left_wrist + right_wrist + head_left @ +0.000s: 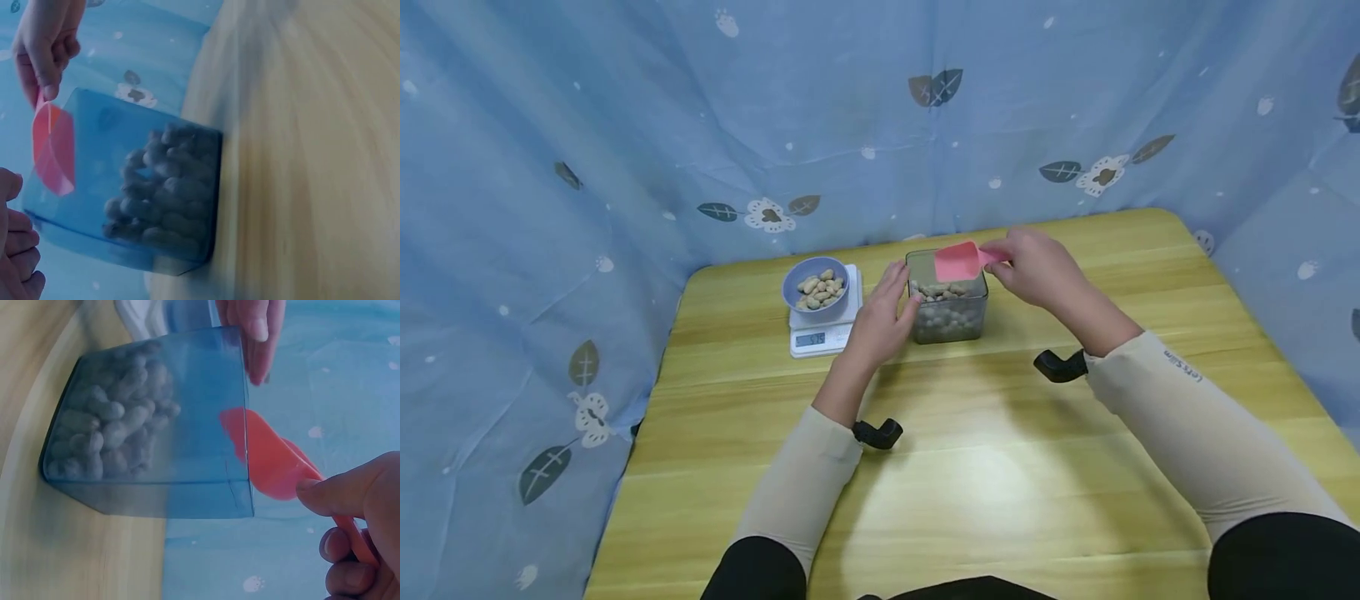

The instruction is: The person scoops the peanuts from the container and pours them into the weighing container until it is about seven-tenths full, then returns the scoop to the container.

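A translucent grey-blue square container point(951, 321), partly filled with unshelled peanuts point(115, 419), stands on the table. My right hand point(1037, 265) grips the handle of a pink scoop point(957, 262) between thumb and curled fingers. The scoop's bowl is at the container's mouth, above the peanuts, and its tip dips just inside the rim. At the container's left side, my left hand point(883, 321) has its fingers extended along the wall near the rim. To the left, a purple bowl point(790, 293) of peanuts sits on a white kitchen scale point(841, 337).
The scale's small display point(810, 340) faces me, with digits too small to read surely. The wooden table point(970, 467) stretches toward me. A blue patterned curtain point(850, 108) hangs right behind its far edge and along both sides.
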Demonstrator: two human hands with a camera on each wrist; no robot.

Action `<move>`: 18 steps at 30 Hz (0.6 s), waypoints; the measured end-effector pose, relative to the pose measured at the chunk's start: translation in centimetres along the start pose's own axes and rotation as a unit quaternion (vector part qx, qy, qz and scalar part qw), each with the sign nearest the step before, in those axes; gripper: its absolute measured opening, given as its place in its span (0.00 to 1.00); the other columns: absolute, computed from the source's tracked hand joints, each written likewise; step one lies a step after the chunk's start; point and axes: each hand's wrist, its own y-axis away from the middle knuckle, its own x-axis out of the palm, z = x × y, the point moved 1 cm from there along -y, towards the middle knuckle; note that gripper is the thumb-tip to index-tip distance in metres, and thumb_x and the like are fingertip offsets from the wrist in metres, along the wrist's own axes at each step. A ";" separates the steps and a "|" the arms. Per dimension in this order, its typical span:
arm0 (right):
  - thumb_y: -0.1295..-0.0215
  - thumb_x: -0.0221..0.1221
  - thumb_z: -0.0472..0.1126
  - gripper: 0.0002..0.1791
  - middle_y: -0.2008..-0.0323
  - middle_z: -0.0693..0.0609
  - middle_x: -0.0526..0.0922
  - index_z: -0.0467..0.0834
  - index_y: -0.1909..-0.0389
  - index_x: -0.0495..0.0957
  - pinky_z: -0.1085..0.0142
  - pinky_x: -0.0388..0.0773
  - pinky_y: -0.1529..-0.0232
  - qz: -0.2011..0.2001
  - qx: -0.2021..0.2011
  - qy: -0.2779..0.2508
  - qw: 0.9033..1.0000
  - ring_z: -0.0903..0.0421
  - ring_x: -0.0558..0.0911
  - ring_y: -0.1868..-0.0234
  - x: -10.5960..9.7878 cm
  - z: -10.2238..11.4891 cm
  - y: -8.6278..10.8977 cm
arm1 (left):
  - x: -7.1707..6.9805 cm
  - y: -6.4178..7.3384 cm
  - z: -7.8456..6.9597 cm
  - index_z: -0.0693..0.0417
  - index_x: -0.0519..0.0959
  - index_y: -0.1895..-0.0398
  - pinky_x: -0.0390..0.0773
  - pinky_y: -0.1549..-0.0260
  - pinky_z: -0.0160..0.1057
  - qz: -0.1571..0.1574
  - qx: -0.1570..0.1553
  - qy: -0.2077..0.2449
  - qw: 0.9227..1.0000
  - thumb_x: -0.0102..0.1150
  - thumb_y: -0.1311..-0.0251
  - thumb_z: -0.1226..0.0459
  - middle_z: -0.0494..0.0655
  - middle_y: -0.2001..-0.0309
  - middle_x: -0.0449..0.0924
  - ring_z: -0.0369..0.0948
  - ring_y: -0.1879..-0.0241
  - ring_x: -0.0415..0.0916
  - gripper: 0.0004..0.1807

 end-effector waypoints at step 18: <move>0.46 0.63 0.27 0.11 0.71 0.48 0.79 0.47 0.70 0.86 0.53 0.80 0.69 0.046 -0.130 0.238 0.961 0.47 0.77 0.70 3.0 3.0 -4.1 | 0.1 -0.4 -0.5 0.50 0.53 0.27 0.46 0.28 0.38 0.039 -0.020 -0.012 0.999 0.38 0.29 0.49 0.39 0.25 0.43 0.37 0.26 0.39 0.31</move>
